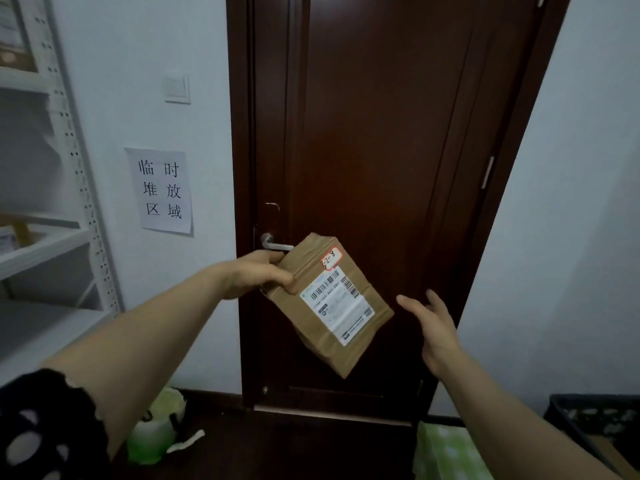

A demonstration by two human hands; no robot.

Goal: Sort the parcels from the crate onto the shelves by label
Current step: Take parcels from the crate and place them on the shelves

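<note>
Brown kraft-paper parcel (pixel 327 303) hangs tilted before the dark door, pinched at its far-left corner by the left hand (pixel 258 275). It looks light and crushable; the right hand (pixel 434 327), empty with fingers spread, could support the near-right edge.

Far left, shelves (pixel 45 244); notice (pixel 161 190) between them and door (pixel 381 133); parcel (pixel 329 303) before door; crate (pixel 595 414) low right

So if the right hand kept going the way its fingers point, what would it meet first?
Probably the brown parcel held by the left hand: the open right hand points up-left toward its right edge. Depth is unclear; behind it stands the door.
</note>
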